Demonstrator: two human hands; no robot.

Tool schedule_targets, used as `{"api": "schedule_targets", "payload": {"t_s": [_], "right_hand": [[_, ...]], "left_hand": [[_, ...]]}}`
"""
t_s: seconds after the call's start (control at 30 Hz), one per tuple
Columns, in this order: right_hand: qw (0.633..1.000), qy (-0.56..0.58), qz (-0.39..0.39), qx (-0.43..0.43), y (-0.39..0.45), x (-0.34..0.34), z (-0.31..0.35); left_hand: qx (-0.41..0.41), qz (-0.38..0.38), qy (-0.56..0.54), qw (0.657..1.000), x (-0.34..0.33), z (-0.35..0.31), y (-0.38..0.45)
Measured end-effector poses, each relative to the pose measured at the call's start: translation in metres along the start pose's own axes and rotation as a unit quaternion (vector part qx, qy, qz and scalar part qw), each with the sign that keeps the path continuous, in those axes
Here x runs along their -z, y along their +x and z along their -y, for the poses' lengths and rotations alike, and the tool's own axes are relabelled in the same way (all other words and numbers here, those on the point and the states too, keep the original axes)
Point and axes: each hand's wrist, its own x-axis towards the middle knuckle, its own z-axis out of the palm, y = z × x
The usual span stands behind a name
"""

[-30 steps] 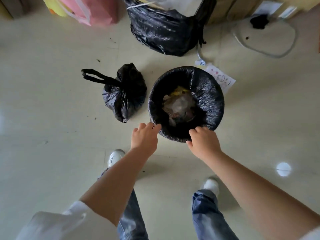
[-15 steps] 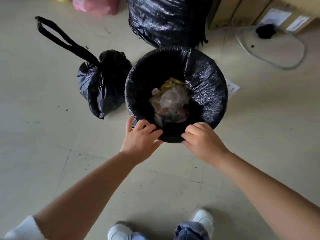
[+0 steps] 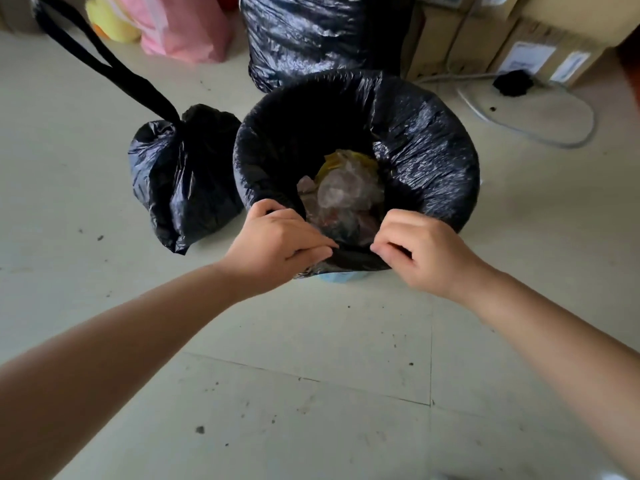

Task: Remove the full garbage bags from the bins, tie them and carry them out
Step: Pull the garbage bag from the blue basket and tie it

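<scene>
Black plastic liner (image 3: 426,150) sits folded over the bin (image 3: 341,277) rim at centre frame, trash inside. Left hand (image 3: 277,242) and right hand (image 3: 420,249) both pinch its near edge with curled fingers. One tied bag (image 3: 183,178) lies centre-left; lifting, tying and carrying remain. Carton labels (image 3: 530,57) upper right are unreadable.

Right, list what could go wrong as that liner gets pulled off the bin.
1. Both the left hand and right hand pinch only the near edge of the bin liner; thin plastic might tear.
2. The far rim is still folded over, so the blue bin may tip toward the tied bag.
</scene>
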Motion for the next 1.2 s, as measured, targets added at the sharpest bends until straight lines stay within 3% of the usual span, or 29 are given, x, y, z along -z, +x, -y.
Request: {"api": "schedule_targets", "payload": {"t_s": [0.1,0.27,0.5,0.57,0.67,0.8,0.9,1.0,1.1,1.2], "right_hand": [[1.0,-0.022,0.014,0.007,0.0,0.0,0.002],[0.999,0.041,0.007,-0.011,0.008,0.004,0.002],[0.972,0.089,-0.015,-0.218,0.029,0.013,0.006],[0.96,0.116,-0.014,-0.252,0.037,0.012,0.004],[0.956,0.121,-0.011,-0.268,0.039,0.012,0.006],[0.977,0.049,-0.014,-0.205,0.027,0.019,0.018],[0.982,-0.091,-0.065,-0.15,0.02,0.014,0.027],[0.954,-0.246,-0.138,-0.099,0.015,0.011,0.027],[0.927,-0.315,-0.118,-0.167,0.006,0.03,0.013],[0.909,-0.304,-0.121,-0.26,-0.007,0.055,-0.008]], "left_hand": [[0.02,-0.011,-0.016,1.0,0.005,-0.007,0.005],[0.025,-0.06,0.014,0.998,0.007,-0.011,0.008],[0.072,-0.168,0.124,0.975,-0.002,-0.025,-0.001],[0.098,-0.11,0.129,0.981,0.001,-0.032,0.002],[0.217,-0.026,0.075,0.973,0.006,-0.038,0.011],[0.296,-0.075,0.016,0.952,0.023,-0.04,0.019],[0.298,-0.088,-0.007,0.95,0.036,-0.041,0.024],[0.283,-0.092,0.013,0.954,0.047,-0.04,0.026],[0.273,-0.044,0.068,0.959,0.058,-0.034,0.027],[0.276,-0.006,0.152,0.949,0.072,-0.023,0.027]]}}
